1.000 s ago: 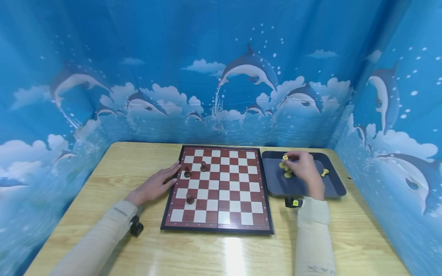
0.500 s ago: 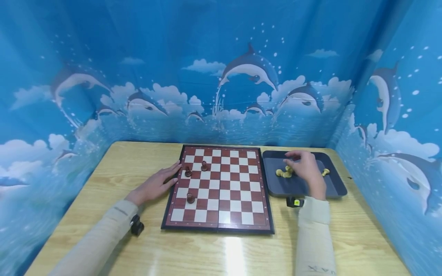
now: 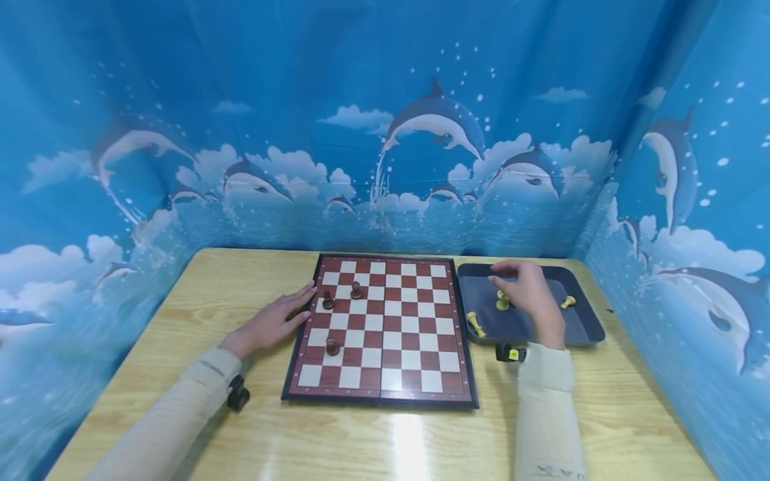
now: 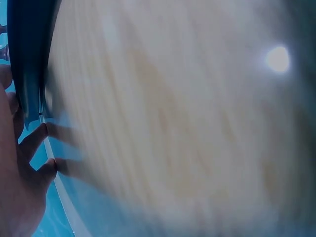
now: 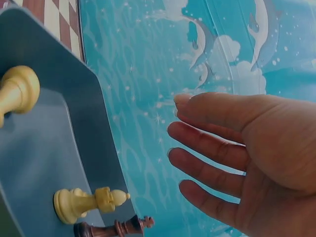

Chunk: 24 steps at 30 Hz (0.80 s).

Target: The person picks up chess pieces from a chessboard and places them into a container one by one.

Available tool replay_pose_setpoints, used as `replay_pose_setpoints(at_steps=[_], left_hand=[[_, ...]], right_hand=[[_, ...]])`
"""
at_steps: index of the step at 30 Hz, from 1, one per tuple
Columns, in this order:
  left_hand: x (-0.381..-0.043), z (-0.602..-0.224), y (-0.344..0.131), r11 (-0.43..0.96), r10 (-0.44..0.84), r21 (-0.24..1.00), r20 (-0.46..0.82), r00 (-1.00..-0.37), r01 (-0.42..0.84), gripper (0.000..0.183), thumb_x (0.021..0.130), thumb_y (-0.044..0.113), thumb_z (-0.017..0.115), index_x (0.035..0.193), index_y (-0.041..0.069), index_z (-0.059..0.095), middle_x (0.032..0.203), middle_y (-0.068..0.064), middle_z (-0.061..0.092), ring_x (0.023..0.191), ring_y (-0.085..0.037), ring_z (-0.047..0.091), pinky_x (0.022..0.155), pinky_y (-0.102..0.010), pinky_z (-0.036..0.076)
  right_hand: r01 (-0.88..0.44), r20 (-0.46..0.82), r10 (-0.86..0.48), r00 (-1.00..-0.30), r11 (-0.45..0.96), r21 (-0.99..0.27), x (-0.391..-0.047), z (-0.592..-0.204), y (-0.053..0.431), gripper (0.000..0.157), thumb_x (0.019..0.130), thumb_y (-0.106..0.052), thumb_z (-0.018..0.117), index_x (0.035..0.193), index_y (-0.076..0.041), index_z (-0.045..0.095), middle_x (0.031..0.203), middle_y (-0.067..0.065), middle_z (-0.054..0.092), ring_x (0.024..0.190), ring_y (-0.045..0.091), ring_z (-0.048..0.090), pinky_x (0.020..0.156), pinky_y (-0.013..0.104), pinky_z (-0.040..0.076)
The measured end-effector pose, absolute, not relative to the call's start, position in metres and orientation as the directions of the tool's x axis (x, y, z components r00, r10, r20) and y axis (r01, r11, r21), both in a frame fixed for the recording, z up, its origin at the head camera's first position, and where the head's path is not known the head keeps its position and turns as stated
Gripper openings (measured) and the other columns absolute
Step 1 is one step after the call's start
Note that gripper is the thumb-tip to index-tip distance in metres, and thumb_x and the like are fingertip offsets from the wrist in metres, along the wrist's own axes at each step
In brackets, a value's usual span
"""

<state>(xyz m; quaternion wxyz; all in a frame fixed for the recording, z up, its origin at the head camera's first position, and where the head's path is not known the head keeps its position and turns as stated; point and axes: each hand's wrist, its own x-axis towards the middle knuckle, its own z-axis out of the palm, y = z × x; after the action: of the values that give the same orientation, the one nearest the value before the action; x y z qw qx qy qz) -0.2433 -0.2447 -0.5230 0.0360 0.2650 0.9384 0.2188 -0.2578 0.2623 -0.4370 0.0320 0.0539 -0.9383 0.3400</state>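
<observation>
One yellow piece (image 3: pixel 502 304), long axis unclear, I log inside the tray (image 3: pixel 510 327), just left of the nearer right hand (image 3: pixel 529 292), empty, fingers parted; the left hand (image 3: pixel 272 326), straight-fingered, touches the board (image 3: pixel 419 325) at its left edge.

curtained-off little nook, basically
blue dolphin-print curtain (image 3: pixel 337 153) wraps the back and both sides of this pale wood table (image 3: pixel 325 441), so honestly can't tell if it's a home or lab
</observation>
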Motion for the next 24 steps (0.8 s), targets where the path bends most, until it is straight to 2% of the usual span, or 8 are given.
replay_pose_setpoints(at_steps=[9,17,24], left_hand=[[-0.243,-0.523,-0.245,0.778,0.497,0.427,0.03,-0.867,0.461,0.057,0.1,0.044,0.034,0.15,0.022,0.018,0.157,0.002,0.012,0.138,-0.032,0.025,0.112,-0.053,0.02],[-0.24,-0.52,-0.244,0.774,0.503,0.435,0.017,-0.864,0.46,0.057,0.1,0.042,0.035,0.149,0.019,0.019,0.156,-0.003,0.013,0.137,-0.034,0.026,0.111,-0.055,0.02],[-0.244,-0.517,-0.243,0.783,0.503,0.418,0.011,-0.864,0.461,0.057,0.1,0.044,0.034,0.15,0.021,0.018,0.157,0.0,0.011,0.138,-0.033,0.025,0.111,-0.054,0.02]], right_hand=[[-0.167,0.101,-0.134,-0.986,0.733,-0.66,-0.258,-0.435,0.244,0.027,0.091,-0.02,0.062,0.113,-0.007,0.063,0.116,0.015,0.061,0.107,0.033,0.055,0.086,0.05,0.048],[-0.182,0.067,-0.185,-0.98,0.728,-0.661,-0.256,-0.43,0.221,0.029,0.092,-0.022,0.061,0.116,-0.007,0.063,0.117,0.012,0.061,0.11,0.031,0.055,0.088,0.048,0.049],[-0.215,0.059,-0.233,-0.971,0.736,-0.641,-0.259,-0.428,0.199,0.024,0.092,-0.026,0.06,0.111,-0.014,0.066,0.116,0.007,0.062,0.11,0.027,0.055,0.088,0.047,0.049]])
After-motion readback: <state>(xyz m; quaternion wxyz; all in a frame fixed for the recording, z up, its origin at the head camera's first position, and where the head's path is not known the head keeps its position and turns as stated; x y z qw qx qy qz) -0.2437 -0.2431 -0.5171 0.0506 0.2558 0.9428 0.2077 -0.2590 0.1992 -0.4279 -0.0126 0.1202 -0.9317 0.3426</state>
